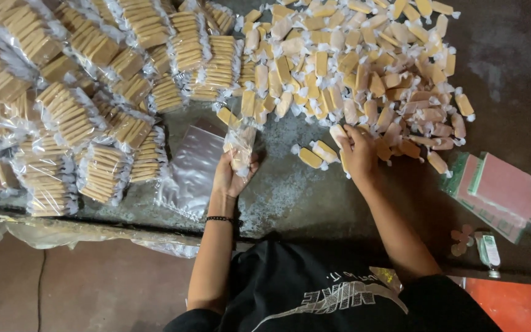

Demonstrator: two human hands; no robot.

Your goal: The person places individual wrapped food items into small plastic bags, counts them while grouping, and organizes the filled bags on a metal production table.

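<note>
- Tabletop [290, 197]: grey and worn, and it carries everything.
- Packed bags [69, 110] crowd the far-left corner, stacked clear of the working gap.
- Loose candies [351, 55] heap at the far edge toward the right, within easy reach of the right hand.
- Flat pink packets [502, 190] lie near the right edge, well apart.
- Empty bags [195, 166] lie just beside the left hand.
- Left hand [232, 175] grips a clear bag [239, 144] upright, mouth toward the heap.
- Right hand [359, 154] is curled around candies at the heap's near fringe.
</note>
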